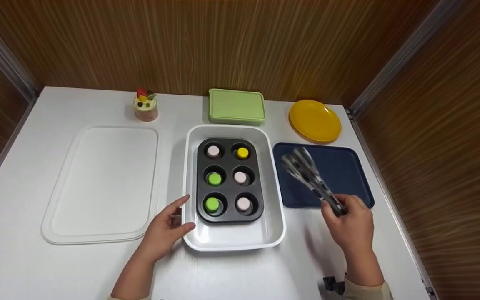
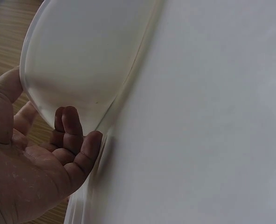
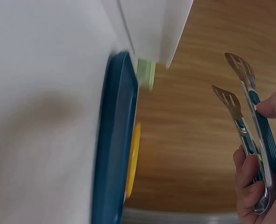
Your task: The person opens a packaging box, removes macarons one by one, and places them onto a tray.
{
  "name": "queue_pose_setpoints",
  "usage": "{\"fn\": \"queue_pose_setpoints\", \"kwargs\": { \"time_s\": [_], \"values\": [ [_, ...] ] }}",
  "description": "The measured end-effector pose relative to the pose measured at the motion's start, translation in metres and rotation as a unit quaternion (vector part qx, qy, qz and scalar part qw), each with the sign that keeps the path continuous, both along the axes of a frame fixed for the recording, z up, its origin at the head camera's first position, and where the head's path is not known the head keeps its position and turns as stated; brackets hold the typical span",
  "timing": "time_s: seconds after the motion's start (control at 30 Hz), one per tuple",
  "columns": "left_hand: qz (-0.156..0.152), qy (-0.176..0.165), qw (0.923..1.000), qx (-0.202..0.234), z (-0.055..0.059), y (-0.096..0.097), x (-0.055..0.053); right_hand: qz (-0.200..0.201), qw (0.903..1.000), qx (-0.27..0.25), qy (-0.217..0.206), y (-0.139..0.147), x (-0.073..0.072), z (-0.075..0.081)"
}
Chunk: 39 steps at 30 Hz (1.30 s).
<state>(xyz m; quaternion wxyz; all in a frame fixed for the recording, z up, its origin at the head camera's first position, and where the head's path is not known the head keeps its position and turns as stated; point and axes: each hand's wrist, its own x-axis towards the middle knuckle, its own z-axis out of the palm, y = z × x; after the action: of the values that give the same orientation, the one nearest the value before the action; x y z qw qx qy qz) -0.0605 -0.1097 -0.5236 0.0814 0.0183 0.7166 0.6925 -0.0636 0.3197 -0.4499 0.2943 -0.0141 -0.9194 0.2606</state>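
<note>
My left hand point(image 1: 163, 233) is at the left rim of a white rectangular tub point(image 1: 233, 241). Its thumb reaches over the rim; in the left wrist view the other fingers point(image 2: 72, 135) curl against the outer wall. Inside the tub lies a dark muffin tin point(image 1: 227, 185), its several cups each holding a small round piece: pink point(image 1: 240, 177), green point(image 1: 214, 179) or yellow point(image 1: 242, 153). My right hand point(image 1: 350, 223) grips metal tongs point(image 1: 311, 175) with slotted heads, raised over a navy tray point(image 1: 340, 166). The tong heads stand apart with nothing between them in the right wrist view.
A white lid point(image 1: 106, 183) lies flat on the left. Along the back are a dessert cup point(image 1: 146, 110) topped with fruit, a lidded green box point(image 1: 236, 105) and a yellow plate point(image 1: 315, 121). Wood-grain panels point(image 1: 223, 46) enclose the back and sides of the white table point(image 1: 236, 277).
</note>
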Motion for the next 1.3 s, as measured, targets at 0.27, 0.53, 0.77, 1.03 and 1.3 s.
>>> {"fn": "queue_pose_setpoints", "kwargs": {
  "time_s": [0.27,0.53,0.77,1.03,1.3],
  "values": [
    [0.008,-0.006,0.9999,-0.010,0.002,0.001,0.001,0.080,0.9938,0.044,0.063,-0.025,-0.007,0.002],
    [0.011,-0.001,0.9999,-0.006,0.001,0.001,0.002,0.134,0.9842,0.086,0.076,-0.049,-0.010,0.003],
    [0.007,0.002,1.0000,-0.005,0.000,0.001,0.001,0.154,0.9752,0.128,0.094,-0.067,-0.011,0.001],
    [0.007,0.008,0.9999,-0.006,0.001,0.001,0.002,0.179,0.9662,0.158,0.098,-0.082,-0.012,-0.001],
    [0.002,0.000,1.0000,-0.009,0.003,0.001,0.001,0.205,0.9599,0.188,0.035,-0.096,-0.011,-0.002]
  ]
}}
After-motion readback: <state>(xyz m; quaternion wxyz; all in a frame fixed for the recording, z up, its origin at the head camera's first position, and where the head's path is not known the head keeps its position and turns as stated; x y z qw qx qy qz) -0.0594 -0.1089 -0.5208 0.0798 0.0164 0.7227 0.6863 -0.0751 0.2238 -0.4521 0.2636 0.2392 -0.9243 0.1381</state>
